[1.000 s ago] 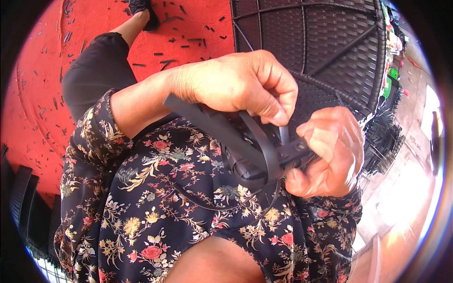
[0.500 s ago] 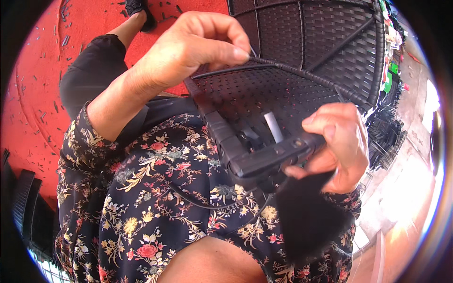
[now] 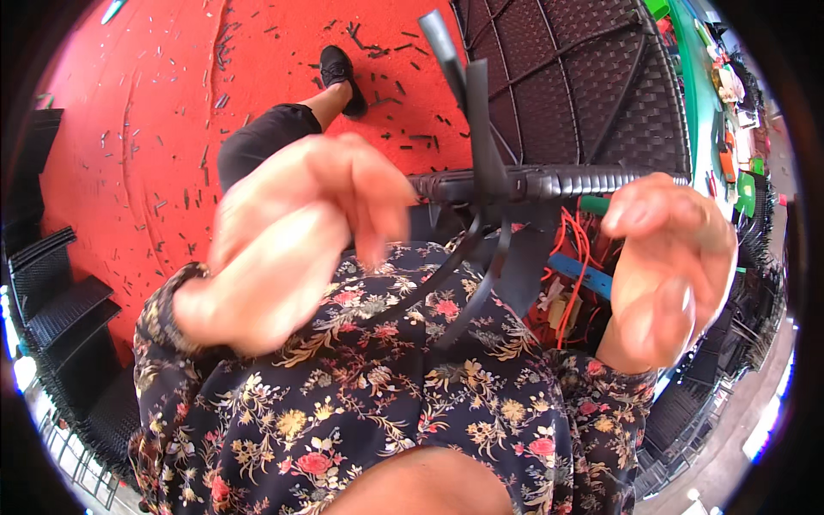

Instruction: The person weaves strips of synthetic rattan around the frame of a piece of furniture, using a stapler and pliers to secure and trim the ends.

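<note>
A black woven wicker furniture piece (image 3: 592, 77) stands in front of me, its open weave crossed by dark ribs. Across its near edge runs a strip-wrapped bar (image 3: 571, 182). Flat black strips (image 3: 482, 129) stick up from this bar, and loose dark strips (image 3: 518, 262) hang below it over my lap. My left hand (image 3: 300, 223), left of the bar's end, is smeared by motion; what its curled fingers hold, if anything, does not show. Near the bar's right end is my right hand (image 3: 674, 266), its fingers curved and apart from the thumb, with nothing visible between them.
Short black scraps (image 3: 421, 137) litter the red carpet (image 3: 172, 94). A leg ends in a black shoe (image 3: 337, 73). Orange-red cords (image 3: 575, 257) and a blue bar (image 3: 588, 275) lie below the wrapped bar. Black woven pieces (image 3: 73, 313) stand at left; green items (image 3: 745, 196) are at right.
My right hand has let go of the wicker corner and opened. The wicker piece has turned so a wrapped bar faces me. My left hand has come down, and the view has shifted.
</note>
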The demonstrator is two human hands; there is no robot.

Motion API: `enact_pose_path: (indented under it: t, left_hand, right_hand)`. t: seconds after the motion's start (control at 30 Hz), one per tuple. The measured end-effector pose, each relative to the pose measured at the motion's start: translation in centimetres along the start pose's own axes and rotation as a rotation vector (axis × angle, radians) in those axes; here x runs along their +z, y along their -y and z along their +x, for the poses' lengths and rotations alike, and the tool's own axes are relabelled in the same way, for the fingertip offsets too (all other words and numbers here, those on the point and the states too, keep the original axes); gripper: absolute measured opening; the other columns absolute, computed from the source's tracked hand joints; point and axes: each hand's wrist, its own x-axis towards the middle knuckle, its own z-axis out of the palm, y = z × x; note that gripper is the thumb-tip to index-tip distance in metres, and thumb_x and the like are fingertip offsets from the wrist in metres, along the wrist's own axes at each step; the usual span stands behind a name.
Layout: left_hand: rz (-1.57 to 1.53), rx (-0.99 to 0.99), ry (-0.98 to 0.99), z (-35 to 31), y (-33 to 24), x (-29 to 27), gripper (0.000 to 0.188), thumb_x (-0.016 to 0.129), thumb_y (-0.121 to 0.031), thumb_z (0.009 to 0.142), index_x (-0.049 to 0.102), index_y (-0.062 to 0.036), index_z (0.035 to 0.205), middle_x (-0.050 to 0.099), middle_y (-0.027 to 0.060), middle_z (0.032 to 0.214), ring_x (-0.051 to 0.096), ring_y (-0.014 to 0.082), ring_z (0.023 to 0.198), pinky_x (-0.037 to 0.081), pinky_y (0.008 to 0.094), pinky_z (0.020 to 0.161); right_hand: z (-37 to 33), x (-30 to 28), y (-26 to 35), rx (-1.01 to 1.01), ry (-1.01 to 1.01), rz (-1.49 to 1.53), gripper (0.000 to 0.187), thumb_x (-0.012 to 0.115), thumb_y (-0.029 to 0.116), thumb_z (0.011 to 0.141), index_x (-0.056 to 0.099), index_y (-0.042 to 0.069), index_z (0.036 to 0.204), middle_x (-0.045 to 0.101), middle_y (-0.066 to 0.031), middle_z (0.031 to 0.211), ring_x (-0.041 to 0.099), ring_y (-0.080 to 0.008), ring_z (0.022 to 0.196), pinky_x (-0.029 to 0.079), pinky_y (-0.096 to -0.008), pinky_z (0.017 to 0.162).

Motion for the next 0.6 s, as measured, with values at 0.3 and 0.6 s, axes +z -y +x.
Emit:
enact_pose_path:
  t: [0.3,0.6]
  left_hand:
    - [-0.511,0.096,0.775,-2.4,-4.1,2.6,0.037,0.06,-0.025,0.089,0.057,0.006,0.109,0.057,0.015,0.088,0.059,0.0232,0.074,0.049,0.0336,0.064]
    - [-0.485,0.013,0.896,-2.6,-4.2,4.9,0.053,0.067,-0.034,0.085,0.056,0.0094,0.114,0.058,0.0212,0.099,0.061,0.0311,0.084,0.051,0.0392,0.071]
  right_hand:
    - [-5.2,2.8,-1.6,0.239,-0.294,0.212,0.043,0.061,0.03,0.086,0.052,-0.004,0.109,0.058,-0.0134,0.087,0.054,-0.0208,0.078,0.046,-0.0339,0.072]
    - [-5.2,3.4,-2.0,-0.053,-0.17,-0.159,0.031,0.072,-0.006,0.068,0.061,-0.006,0.097,0.064,-0.016,0.084,0.062,-0.0266,0.07,0.05,-0.0354,0.06]
